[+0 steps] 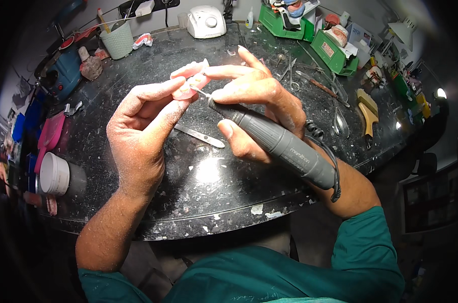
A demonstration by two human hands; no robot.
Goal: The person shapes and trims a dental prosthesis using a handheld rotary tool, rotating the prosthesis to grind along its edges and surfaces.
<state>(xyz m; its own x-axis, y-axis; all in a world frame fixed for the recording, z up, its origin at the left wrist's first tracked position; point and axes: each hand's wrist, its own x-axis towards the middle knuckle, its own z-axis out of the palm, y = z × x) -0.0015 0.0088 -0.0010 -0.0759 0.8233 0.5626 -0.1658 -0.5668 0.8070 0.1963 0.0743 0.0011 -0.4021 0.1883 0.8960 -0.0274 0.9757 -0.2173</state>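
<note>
My left hand (140, 118), coated in fine pale dust, pinches a pink denture (182, 94) between thumb and fingers above the bench. My right hand (272, 96) is wrapped round a dark grey rotary handpiece (274, 135) with a coiled black cord at its back end. The handpiece's thin metal bur (200, 92) meets the denture or lies right at its surface; I cannot tell which. Fingers of the right hand reach to the denture's far side. Below the hands, a flat metal strip-like tool (201, 136) lies on the bench.
The dark, dust-specked bench (229, 189) has a curved near edge. At the back stand a white box with a dial (207, 22) and green bins (332, 53). Scissors (291, 76) and a brush (368, 113) lie right; a white tub (55, 173) and pink scoop (51, 132) are left.
</note>
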